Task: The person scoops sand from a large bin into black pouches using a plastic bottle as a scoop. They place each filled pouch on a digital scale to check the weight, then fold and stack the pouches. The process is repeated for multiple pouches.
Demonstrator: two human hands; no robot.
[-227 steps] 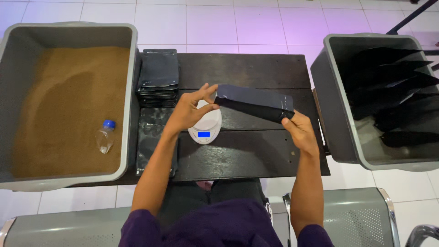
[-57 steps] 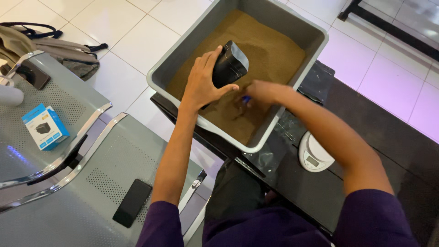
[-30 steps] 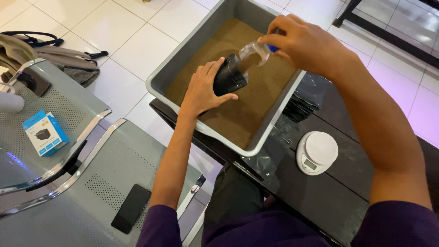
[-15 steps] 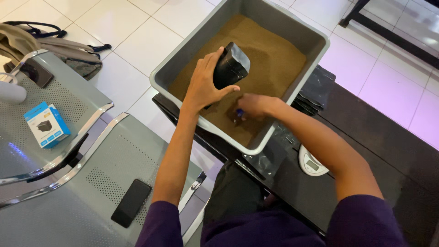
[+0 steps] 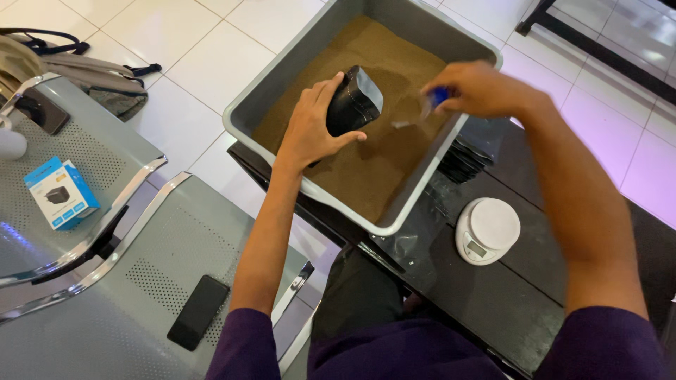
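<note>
My left hand [image 5: 315, 127] grips a black pouch [image 5: 354, 103] and holds it upright over the brown powder inside a grey tub [image 5: 279, 76]. Just to the pouch's right, my right hand [image 5: 479, 88] holds a small clear bottle with a blue cap [image 5: 428, 107], blurred by motion, above the powder. The bottle's mouth points toward the pouch, about a hand's width away. A small white scale [image 5: 487, 229] sits on the dark table [image 5: 507, 302] below my right forearm.
A stack of black pouches [image 5: 466, 156] lies on the table beside the tub. Grey metal bench seats [image 5: 105, 281] at left carry a black phone [image 5: 198, 312], a blue box [image 5: 60, 193] and a bag [image 5: 77, 67]. White tile floor surrounds everything.
My right hand has lifted the bottle out of the powder and brought it up beside the pouch. My left hand keeps the pouch in the same spot.
</note>
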